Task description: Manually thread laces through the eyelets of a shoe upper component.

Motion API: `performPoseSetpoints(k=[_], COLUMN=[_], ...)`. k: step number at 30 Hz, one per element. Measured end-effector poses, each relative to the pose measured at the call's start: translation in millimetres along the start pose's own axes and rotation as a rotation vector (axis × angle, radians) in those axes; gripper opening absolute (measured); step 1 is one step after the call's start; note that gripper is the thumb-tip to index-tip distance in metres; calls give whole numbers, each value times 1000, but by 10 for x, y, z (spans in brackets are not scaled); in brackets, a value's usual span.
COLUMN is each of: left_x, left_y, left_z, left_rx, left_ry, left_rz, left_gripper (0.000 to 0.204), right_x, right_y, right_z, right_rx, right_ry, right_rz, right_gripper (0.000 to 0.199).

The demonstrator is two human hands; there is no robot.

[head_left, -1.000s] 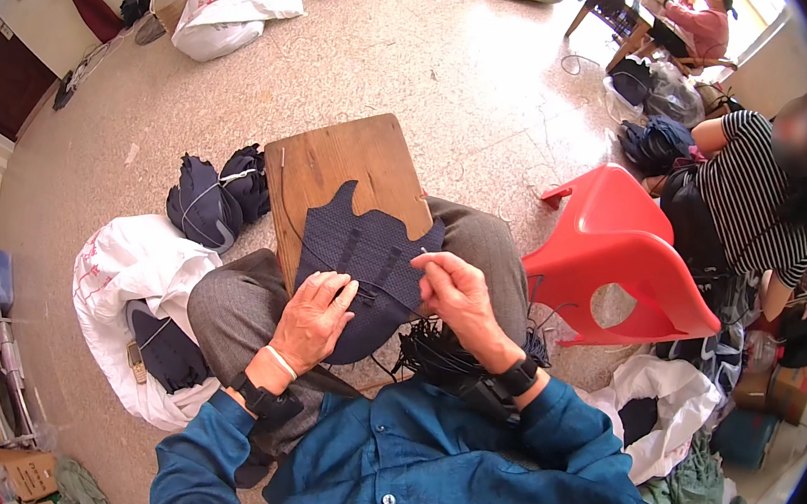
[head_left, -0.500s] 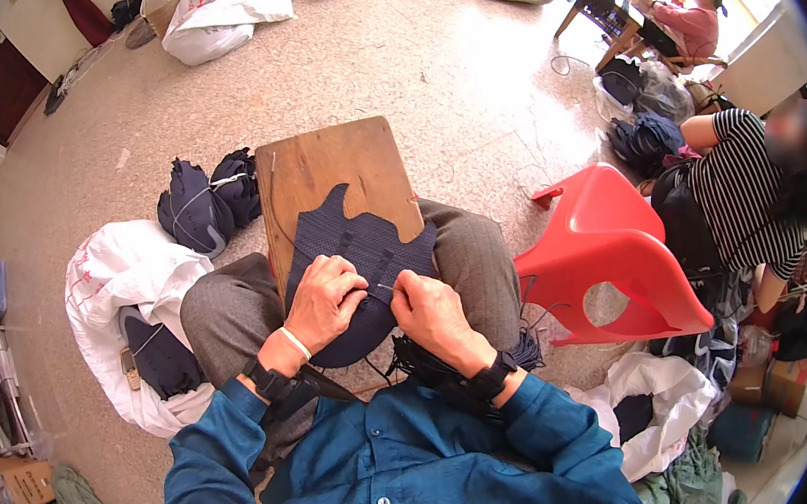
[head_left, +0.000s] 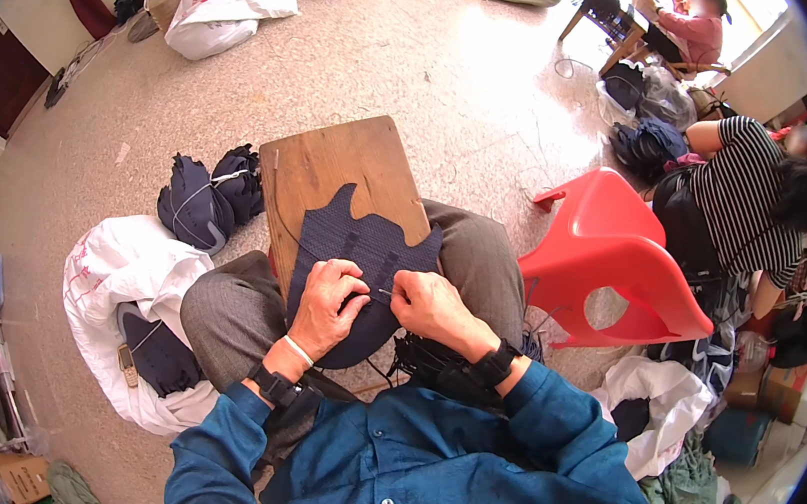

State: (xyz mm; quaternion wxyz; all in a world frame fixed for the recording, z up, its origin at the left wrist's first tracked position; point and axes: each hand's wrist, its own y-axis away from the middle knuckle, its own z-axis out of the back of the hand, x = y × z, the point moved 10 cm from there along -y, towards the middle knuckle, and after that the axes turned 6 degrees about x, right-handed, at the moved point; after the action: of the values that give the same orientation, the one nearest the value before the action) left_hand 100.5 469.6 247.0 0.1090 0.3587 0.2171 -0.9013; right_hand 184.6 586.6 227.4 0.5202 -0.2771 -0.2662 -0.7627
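- Across the person's lap, in the head view, a wooden board lies between the knees, and the navy piece, flat and notched along its far edge, rests over the board's near end, under both hands.
- The left hand is on the piece's left half, fingers curled and thumb bent towards them; whether they pinch cloth or cord, I cannot tell.
- The right hand is closed, its fingertips gripping a slim pale item that points towards the left hand; its exact kind is too small to make out.
- Compared with a second ago, the right hand has come down and inward from above the piece, and the left hand has gone from lying flat to bent fingers. Half a second ago the two already stood much like this.
- That change brings both hands to one small area of the piece, so the work seems to be close fingerwork there rather than handling the whole piece.
- Beside the left knee sit a tied dark bundle and a white bag; to the right stands a red chair.
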Motion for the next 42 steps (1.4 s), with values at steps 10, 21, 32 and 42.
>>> performPoseSetpoints(k=[10, 21, 32, 42], left_x=[-12, -17, -32, -17], left_y=[17, 33, 28, 33], left_z=[-6, -8, -13, 5], left_rx=[7, -7, 3, -14], left_ry=[-2, -5, 2, -7], left_rz=[-4, -9, -19, 17], left_gripper=[15, 20, 27, 34], right_x=[-73, -98, -8, 168], right_y=[-114, -165, -171, 64], right_z=[-83, -122, -150, -58], right_rx=[191, 246, 182, -94], right_ry=[-139, 18, -123, 150], right_rz=[-17, -74, 69, 187], right_gripper=[15, 19, 15, 10])
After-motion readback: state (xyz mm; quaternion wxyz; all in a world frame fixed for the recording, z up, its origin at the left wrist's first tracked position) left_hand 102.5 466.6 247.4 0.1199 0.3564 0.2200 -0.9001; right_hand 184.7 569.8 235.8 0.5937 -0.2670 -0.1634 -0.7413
